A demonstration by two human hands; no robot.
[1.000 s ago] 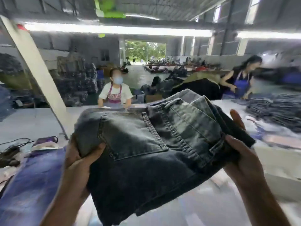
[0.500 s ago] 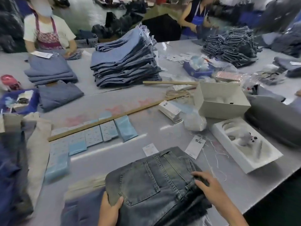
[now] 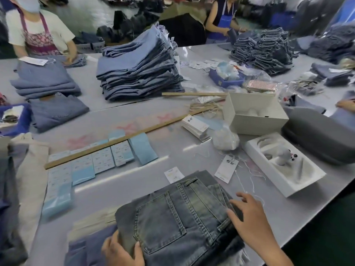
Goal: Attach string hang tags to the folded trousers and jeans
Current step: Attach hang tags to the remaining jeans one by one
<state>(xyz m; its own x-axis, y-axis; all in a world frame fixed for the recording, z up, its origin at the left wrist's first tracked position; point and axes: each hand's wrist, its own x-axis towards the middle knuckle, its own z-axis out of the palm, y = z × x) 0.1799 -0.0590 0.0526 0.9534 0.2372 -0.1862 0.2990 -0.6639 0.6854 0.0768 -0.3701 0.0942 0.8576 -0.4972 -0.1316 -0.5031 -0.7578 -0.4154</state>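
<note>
Dark denim jeans [image 3: 182,223] lie folded pocket-up at table's [image 3: 172,150] near edge, left hand [image 3: 121,252] gripping the fold, right hand [image 3: 249,217] spread flat on waistband, probably steadying it for loose hang tag [image 3: 226,168] nearby.

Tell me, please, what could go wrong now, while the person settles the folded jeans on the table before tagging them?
1. The loose strings of the hang tag lie right beside the jeans; the right hand could snag them and drag the tag away.
2. The small white card sits partly under the jeans' edge and may get covered or creased.
3. The left hand holds only a corner, so the fold may slip open.
</note>
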